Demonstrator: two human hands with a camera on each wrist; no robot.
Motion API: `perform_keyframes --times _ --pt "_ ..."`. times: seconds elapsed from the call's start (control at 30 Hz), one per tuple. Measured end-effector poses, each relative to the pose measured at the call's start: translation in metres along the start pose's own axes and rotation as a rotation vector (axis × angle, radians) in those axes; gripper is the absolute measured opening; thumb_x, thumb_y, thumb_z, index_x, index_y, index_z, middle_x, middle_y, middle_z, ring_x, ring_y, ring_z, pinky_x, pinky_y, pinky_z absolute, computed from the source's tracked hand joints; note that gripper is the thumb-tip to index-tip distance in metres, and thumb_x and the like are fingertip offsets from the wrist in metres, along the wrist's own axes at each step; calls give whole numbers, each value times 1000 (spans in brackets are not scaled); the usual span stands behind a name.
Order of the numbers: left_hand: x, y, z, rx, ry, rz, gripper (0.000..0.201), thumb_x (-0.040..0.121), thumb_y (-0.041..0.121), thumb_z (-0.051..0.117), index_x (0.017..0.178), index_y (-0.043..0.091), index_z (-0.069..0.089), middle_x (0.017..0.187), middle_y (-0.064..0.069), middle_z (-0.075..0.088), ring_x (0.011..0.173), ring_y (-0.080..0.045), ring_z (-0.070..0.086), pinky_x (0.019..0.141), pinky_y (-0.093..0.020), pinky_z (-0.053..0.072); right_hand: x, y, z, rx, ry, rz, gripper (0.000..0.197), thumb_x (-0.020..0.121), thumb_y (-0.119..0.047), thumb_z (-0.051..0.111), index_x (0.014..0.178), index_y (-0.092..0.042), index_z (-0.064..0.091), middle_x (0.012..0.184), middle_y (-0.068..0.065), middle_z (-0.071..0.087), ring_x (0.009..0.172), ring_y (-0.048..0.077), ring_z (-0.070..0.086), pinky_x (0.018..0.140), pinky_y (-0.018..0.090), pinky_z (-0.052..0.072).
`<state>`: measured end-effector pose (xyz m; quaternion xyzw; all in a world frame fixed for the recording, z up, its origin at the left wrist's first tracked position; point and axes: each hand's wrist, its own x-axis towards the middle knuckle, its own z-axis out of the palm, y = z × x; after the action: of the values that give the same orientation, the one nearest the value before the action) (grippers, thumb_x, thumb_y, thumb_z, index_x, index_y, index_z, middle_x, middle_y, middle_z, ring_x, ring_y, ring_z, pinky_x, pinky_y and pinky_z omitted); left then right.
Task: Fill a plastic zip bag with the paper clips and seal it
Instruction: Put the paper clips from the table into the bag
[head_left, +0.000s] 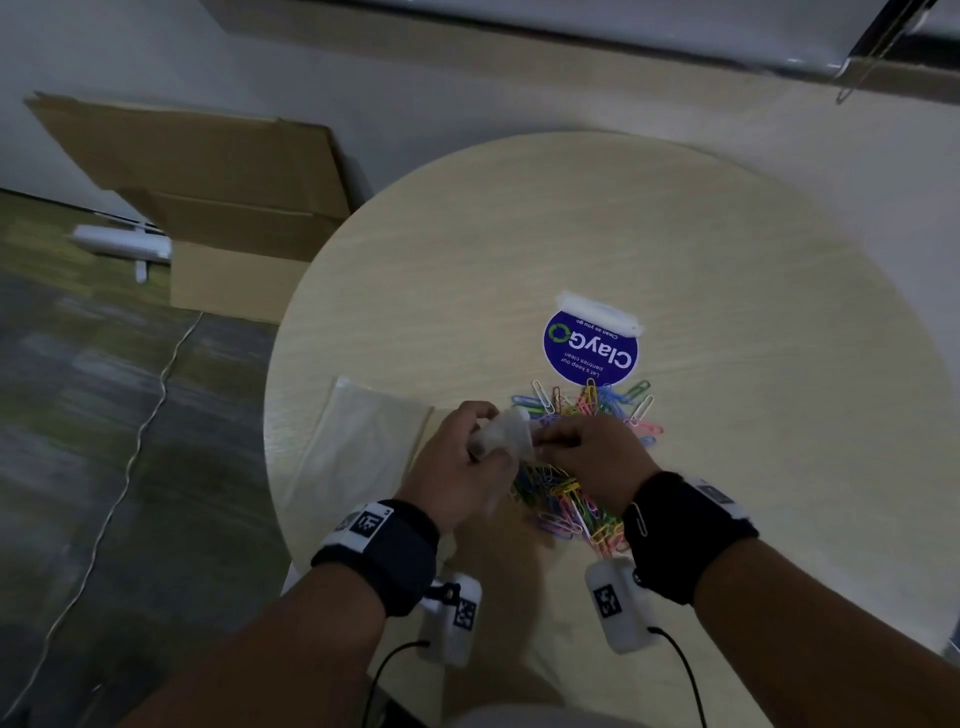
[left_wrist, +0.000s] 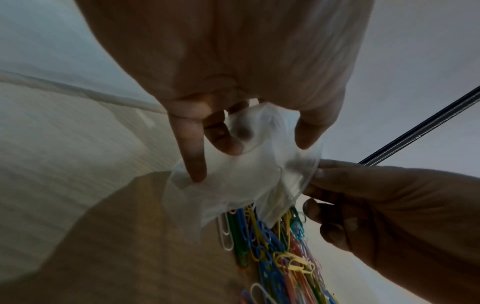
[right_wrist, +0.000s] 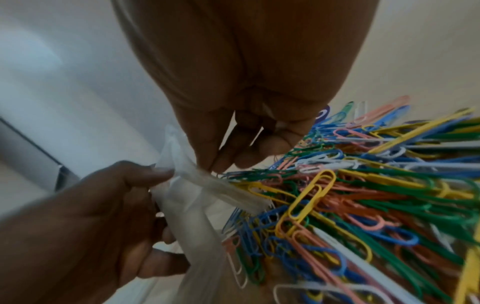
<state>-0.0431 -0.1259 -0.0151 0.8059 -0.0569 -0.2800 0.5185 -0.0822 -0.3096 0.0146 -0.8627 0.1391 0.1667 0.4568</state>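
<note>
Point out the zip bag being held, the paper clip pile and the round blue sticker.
zip bag (left_wrist: 244, 176): left wrist view, crumpled clear film.
paper clip pile (head_left: 566, 501): head view, middle of heap.
blue sticker (head_left: 589, 347): head view, printed face.

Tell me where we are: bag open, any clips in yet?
Nothing packed yet: the paper clips lie heaped on the table. In hand: the left hand and right hand both pinch the zip bag over the heap, seemingly pulling its mouth apart. I cannot tell if it is open. Left: filling, then sealing.
</note>
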Motion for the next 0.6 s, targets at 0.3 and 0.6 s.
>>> perform_keyframes --times 0.3,0.6 --pt "3 14 -10 -192 -53 -173 25 107 21 40 96 24 62 71 -1 46 65 -15 47 60 -28 38 22 8 -7 -110 -14 27 15 86 -28 63 97 -26 72 93 -4 71 87 14 64 82 32 51" --pt "5 25 -15 -319 -15 -246 29 106 21 42 87 36 58 88 10 61 82 -10 60 92 -39 47 27 1 0 -18 -10 25 9 84 -24 67 87 -17 71 76 -12 65 78 13 62 77 34 52"
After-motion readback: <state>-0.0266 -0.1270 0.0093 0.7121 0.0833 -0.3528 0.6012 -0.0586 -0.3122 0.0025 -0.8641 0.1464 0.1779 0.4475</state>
